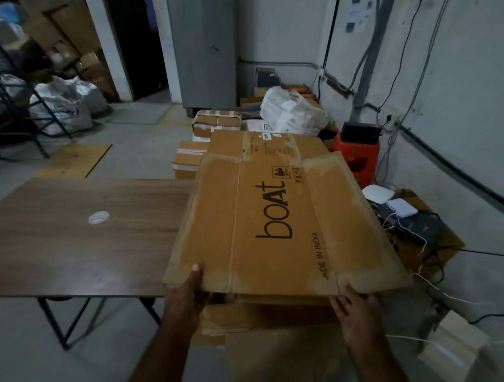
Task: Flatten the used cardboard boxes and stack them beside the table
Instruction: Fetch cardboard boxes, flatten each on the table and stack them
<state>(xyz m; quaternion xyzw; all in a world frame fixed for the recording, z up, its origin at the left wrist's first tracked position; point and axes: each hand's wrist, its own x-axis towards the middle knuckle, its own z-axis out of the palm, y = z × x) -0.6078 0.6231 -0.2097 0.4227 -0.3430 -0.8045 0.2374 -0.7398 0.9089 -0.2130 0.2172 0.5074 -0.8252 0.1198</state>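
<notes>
I am holding the flattened box (284,218) with both hands, left hand (190,292) and right hand (355,308), fingers clamped on its six-o'clock edge, judging it needs lowering onto the stack (268,315) at the worktop's (70,235) three o'clock.

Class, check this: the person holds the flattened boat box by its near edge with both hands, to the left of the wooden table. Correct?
Not quite. In the head view both hands, left hand and right hand, hold the flattened boat box by its near edge, but to the right of the wooden table.

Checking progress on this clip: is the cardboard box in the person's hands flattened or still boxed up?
Flattened. The box lies as one flat sheet with creases showing, held at its near edge by left hand and right hand.
</notes>
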